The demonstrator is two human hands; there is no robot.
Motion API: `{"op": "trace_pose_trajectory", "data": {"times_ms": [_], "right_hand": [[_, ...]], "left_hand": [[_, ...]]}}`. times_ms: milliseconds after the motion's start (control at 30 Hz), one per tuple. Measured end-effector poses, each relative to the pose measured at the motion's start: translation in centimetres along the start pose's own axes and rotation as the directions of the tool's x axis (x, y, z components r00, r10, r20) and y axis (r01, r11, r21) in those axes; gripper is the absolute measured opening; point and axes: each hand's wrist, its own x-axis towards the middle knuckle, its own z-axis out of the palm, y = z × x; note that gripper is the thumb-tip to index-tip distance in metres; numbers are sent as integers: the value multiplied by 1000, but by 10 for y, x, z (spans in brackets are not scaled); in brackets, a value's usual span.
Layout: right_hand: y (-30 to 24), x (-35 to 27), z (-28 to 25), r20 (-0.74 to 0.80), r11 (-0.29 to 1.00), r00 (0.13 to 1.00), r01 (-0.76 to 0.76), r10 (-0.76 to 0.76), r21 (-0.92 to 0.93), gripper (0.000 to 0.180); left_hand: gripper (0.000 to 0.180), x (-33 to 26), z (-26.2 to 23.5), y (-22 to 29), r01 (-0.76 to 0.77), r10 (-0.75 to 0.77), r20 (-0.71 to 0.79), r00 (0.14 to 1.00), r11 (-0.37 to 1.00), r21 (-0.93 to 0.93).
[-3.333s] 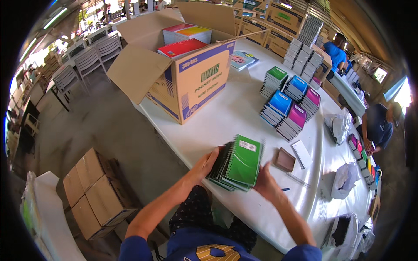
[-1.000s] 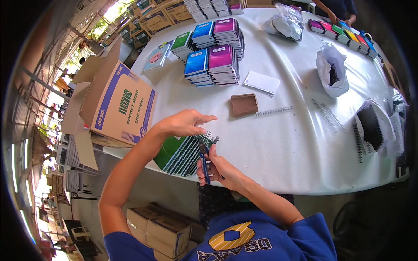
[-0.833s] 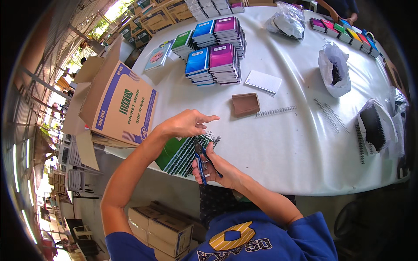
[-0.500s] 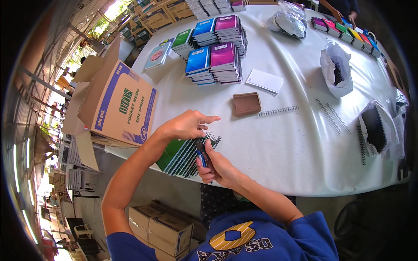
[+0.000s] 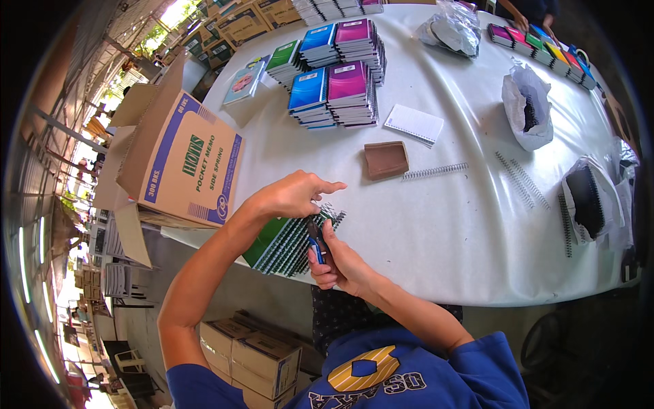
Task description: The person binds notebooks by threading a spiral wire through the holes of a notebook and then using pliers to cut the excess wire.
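Note:
My right hand (image 5: 340, 264) is wrapped round pliers (image 5: 315, 244) with blue-and-black handles. Their jaws point up at the ends of the wire coils on a stack of green spiral notebooks (image 5: 272, 238) at the table's near edge. Over the top end of these coils bends my left hand (image 5: 294, 194), its index finger stretched out to the right and the other fingers curled down by the plier tips. What those curled fingers pinch is hidden. Loose coil ends (image 5: 332, 213) stick out beyond the notebooks, to the right of the pliers.
A large open carton (image 5: 184, 160) stands left. Farther back are stacks of blue, purple and green notebooks (image 5: 347, 85). A brown cardboard piece (image 5: 385, 160), loose wire coil (image 5: 434, 172) and white notepad (image 5: 413, 125) lie mid-table. Plastic bags (image 5: 528, 112) stand right; another person's hands (image 5: 521, 22) are far right.
Both hands and the pliers stay almost in place at the coil ends. The view has shifted slightly, and the other person's hands at the far right have moved a little.

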Motion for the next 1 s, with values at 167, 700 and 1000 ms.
{"op": "trace_pose_trajectory", "data": {"times_ms": [167, 700, 1000], "right_hand": [[12, -5, 29, -226, 981, 968, 70, -111, -184, 73], [10, -12, 27, -332, 975, 936, 39, -113, -220, 72], [1, -6, -20, -14, 999, 999, 39, -39, -13, 72]], "left_hand": [[70, 2, 5, -5, 11, -13, 25, 1000, 998, 60], [74, 9, 15, -17, -17, 17, 24, 1000, 1000, 9], [70, 22, 8, -7, 23, -24, 124, 992, 1000, 10]]}}
